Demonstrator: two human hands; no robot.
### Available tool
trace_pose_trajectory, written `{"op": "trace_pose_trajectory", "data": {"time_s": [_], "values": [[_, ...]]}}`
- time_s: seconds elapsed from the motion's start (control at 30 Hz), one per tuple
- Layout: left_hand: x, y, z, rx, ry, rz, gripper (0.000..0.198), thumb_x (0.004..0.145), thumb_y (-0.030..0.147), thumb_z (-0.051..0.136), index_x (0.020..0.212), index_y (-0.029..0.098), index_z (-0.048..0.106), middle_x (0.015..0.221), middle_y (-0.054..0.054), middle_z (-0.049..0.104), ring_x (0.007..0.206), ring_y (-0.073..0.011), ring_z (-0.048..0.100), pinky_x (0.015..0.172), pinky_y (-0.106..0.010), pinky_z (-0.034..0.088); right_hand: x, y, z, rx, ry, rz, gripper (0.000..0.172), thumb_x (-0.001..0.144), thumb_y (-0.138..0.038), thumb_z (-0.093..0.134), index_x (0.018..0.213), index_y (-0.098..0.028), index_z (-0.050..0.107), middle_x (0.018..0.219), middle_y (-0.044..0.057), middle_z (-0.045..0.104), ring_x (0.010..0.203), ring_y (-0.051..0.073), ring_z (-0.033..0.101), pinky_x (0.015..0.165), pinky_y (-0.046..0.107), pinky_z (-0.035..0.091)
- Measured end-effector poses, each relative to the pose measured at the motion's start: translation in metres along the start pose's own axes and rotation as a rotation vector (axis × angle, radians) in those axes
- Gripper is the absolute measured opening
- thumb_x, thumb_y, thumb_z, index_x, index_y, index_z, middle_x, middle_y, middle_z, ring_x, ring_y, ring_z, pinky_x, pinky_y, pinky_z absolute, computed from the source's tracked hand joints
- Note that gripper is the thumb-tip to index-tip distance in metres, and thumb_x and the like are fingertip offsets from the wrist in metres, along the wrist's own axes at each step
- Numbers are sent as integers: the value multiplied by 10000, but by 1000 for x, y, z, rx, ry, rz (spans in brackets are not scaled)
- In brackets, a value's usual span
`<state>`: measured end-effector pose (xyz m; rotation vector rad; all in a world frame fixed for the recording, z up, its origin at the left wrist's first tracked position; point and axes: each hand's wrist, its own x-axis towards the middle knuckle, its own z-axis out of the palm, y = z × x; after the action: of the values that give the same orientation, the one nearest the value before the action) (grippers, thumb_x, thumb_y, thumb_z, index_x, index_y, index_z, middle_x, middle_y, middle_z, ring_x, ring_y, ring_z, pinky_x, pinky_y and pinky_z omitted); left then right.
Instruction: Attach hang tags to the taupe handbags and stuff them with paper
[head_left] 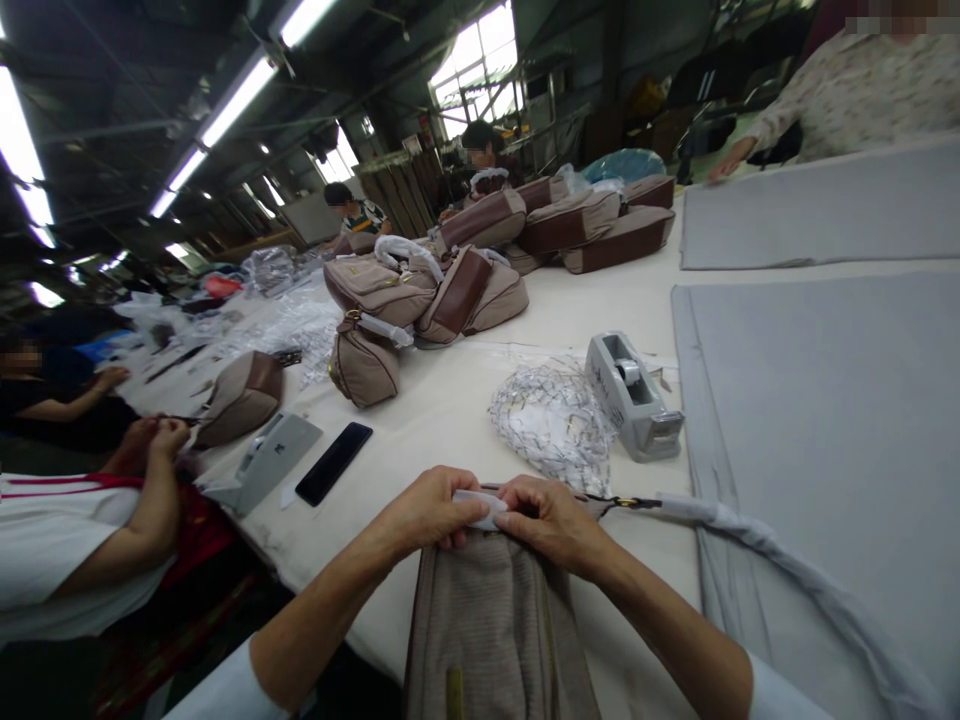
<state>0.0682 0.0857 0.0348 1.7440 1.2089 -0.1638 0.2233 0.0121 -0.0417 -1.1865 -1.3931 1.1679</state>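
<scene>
A taupe fabric handbag (pixel 487 620) with a zip stands before me at the table's near edge. Over its top, my left hand (pixel 439 508) and my right hand (pixel 551 515) pinch a strip of white wrapping (pixel 480 507) from both sides. The strip lies at the bag's upper edge, seemingly around a handle mostly hidden by my fingers. Beyond my right hand, a strap wrapped in white (pixel 757 545) runs from a dark clip off to the right.
A grey tape dispenser (pixel 634 395) stands beside a heap of clear plastic (pixel 551 420). A black phone (pixel 334 463) and a second dispenser (pixel 262 460) lie left. Handbags (pixel 465 290) are piled further back. Grey sheets (pixel 825 420) cover the right side; co-workers sit around.
</scene>
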Motion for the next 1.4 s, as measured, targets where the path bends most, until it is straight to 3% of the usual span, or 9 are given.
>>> {"op": "trace_pose_trajectory", "data": {"time_s": [0.07,0.17,0.37,0.57,0.77,0.97,1.13,1.23,1.4], "values": [[1,-1,1,3,19,31,206,687,334,520,745,143,572,498,41,517,430,-105,477,412,-199,366,1,-2,1,-14,-31,14,61,735,-209,580,738,-153,603,693,-11,555,640,111,479,573,215,358],[2,-2,0,23,29,101,164,683,289,525,719,146,597,544,39,528,476,-99,483,448,-195,369,4,-5,-1,31,-102,3,238,779,-262,564,989,-160,610,693,-23,547,592,96,445,535,206,339],[-4,-3,-4,0,18,108,264,706,394,562,765,138,591,568,28,539,489,-106,490,446,-199,374,6,-1,-2,71,-139,-51,239,795,-326,564,647,-139,567,869,43,622,743,136,544,646,232,400],[-10,-10,-2,-84,73,16,219,688,353,554,750,143,565,493,46,494,450,-100,455,425,-194,345,8,-5,9,44,-100,-21,89,740,-191,569,738,-141,643,814,20,628,742,133,547,652,220,401],[-14,-13,-7,168,217,203,156,704,274,541,642,141,593,573,36,520,561,-95,435,497,-189,294,20,-4,9,81,-262,70,115,715,-225,569,759,-142,634,615,-35,516,571,87,434,530,193,336],[-15,-23,-6,-46,132,98,206,726,348,556,714,146,598,530,46,523,504,-101,466,479,-190,325,20,-1,10,-83,-166,64,96,725,-236,571,726,-148,609,643,-22,531,606,100,452,520,191,329],[-26,-25,-12,21,143,147,226,722,353,582,771,136,619,581,35,551,535,-103,483,491,-189,338,21,-8,22,-173,-149,-11,93,747,-208,547,700,-152,603,711,-7,572,649,108,490,567,203,348],[-31,-30,-16,6,97,58,172,705,294,558,756,133,595,538,46,522,477,-100,463,448,-191,325,23,-9,32,-127,-154,-42,78,738,-172,542,709,-156,612,725,-11,582,666,109,502,603,207,363],[-34,-34,-16,109,195,85,104,695,234,512,666,151,566,539,49,506,501,-99,448,471,-195,305,27,-16,35,-61,-225,-16,198,729,-164,557,902,-168,653,728,-18,597,635,104,502,571,201,360]]}}
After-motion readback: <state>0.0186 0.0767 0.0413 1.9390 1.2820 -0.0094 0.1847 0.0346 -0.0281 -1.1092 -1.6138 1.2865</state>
